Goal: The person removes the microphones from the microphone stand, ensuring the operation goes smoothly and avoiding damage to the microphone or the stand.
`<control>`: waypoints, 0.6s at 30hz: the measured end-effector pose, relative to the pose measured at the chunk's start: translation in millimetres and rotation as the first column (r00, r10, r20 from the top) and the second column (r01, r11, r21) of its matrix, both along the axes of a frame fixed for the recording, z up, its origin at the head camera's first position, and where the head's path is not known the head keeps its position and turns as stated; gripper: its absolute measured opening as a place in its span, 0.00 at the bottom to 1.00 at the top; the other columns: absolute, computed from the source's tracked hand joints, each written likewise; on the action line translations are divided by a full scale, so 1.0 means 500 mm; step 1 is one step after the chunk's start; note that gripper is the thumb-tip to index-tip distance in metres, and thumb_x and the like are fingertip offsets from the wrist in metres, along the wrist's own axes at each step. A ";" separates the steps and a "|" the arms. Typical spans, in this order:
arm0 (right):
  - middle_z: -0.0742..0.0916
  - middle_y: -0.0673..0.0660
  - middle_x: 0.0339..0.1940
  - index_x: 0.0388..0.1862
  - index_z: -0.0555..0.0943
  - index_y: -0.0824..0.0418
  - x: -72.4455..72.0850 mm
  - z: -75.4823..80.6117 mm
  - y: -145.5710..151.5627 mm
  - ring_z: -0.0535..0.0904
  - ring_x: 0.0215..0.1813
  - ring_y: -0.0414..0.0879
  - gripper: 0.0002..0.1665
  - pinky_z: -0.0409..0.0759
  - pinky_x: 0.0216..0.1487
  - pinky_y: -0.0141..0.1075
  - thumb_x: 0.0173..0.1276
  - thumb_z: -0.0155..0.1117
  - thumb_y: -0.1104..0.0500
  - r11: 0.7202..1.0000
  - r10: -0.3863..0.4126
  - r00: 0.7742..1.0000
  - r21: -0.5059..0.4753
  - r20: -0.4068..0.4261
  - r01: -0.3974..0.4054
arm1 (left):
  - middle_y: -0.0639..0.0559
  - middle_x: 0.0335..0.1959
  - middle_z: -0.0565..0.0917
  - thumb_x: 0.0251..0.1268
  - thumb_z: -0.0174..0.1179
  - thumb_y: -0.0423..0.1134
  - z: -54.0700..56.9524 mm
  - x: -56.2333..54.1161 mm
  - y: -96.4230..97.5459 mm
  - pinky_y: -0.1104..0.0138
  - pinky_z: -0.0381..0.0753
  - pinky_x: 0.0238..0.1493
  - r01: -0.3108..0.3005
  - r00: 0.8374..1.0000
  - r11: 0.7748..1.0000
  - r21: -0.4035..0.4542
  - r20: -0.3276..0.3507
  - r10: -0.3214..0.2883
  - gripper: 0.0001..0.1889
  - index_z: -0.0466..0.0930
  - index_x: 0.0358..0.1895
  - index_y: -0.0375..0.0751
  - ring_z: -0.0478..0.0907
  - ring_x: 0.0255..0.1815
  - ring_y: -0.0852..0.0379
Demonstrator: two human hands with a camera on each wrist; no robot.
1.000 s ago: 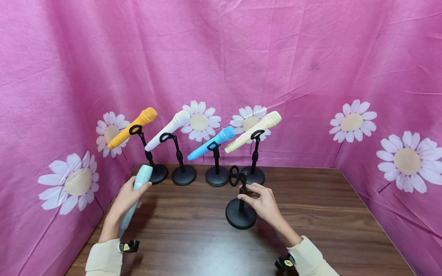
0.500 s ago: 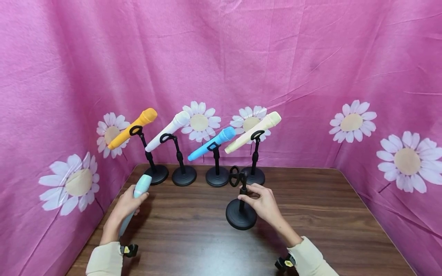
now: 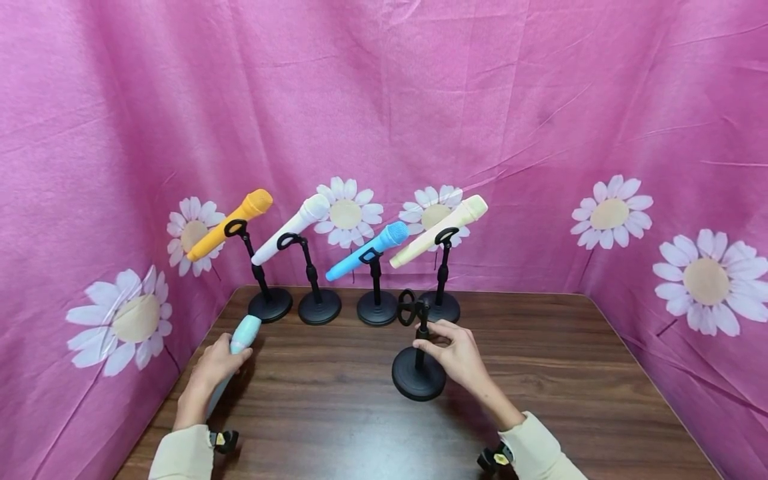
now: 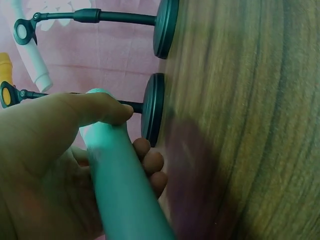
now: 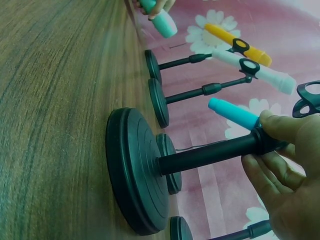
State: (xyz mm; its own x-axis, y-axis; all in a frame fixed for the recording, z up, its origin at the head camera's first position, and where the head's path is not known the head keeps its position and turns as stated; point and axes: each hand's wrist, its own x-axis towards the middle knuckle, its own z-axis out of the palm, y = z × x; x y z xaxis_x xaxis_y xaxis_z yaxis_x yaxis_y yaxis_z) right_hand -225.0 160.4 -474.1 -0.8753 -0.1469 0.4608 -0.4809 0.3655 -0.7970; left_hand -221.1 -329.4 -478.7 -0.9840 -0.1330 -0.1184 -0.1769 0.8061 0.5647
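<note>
My left hand (image 3: 211, 365) grips a mint-green microphone (image 4: 125, 185) at the left side of the table, its head pointing away from me and tilted up. Thumb and curled fingers wrap round its body in the left wrist view. With thumb and fingers my right hand (image 3: 459, 353) pinches the upright of a black microphone stand (image 3: 419, 373), at its collar. The stand's clip (image 3: 407, 308) holds no microphone. In the right wrist view the stand's round base (image 5: 135, 172) is close to the tabletop, and the pole passes between my thumb and fingers (image 5: 265, 175).
Along the table's back edge stand several black stands bearing tilted microphones: orange (image 3: 231, 223), white (image 3: 291, 229), blue (image 3: 368, 251) and cream (image 3: 440, 231). A pink curtain with daisies (image 3: 384, 100) surrounds the wooden table (image 3: 336, 407) behind and at both sides.
My left hand has come down and slightly toward me with the mint-green microphone. The right hand and the stand it pinches have stayed in place.
</note>
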 end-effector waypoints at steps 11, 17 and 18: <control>0.93 0.53 0.40 0.50 0.92 0.61 -0.001 -0.002 0.000 0.90 0.41 0.36 0.17 0.90 0.44 0.30 0.61 0.83 0.62 1.000 -0.003 1.000 -0.001 -0.008 0.003 | 0.25 0.47 0.83 0.68 0.67 0.54 -0.025 -0.005 -0.017 0.40 0.80 0.40 -0.037 0.999 0.987 -0.155 -0.001 0.038 0.34 0.75 0.58 0.22 0.81 0.40 0.32; 0.93 0.54 0.40 0.51 0.92 0.61 0.001 -0.001 -0.001 0.90 0.41 0.37 0.17 0.90 0.44 0.30 0.62 0.83 0.62 1.000 -0.002 1.000 -0.004 0.000 0.002 | 0.30 0.41 0.84 0.62 0.73 0.55 -0.078 -0.023 -0.051 0.42 0.79 0.36 -0.051 0.999 0.984 -0.173 -0.015 0.049 0.33 0.79 0.52 0.25 0.80 0.37 0.34; 0.93 0.54 0.40 0.51 0.92 0.61 0.001 -0.001 0.000 0.90 0.41 0.37 0.18 0.90 0.44 0.30 0.62 0.83 0.62 1.000 -0.003 1.000 -0.004 0.001 0.003 | 0.29 0.43 0.83 0.63 0.73 0.55 -0.081 -0.025 -0.056 0.41 0.79 0.37 -0.037 0.999 0.986 -0.165 0.001 0.037 0.34 0.77 0.53 0.24 0.80 0.38 0.34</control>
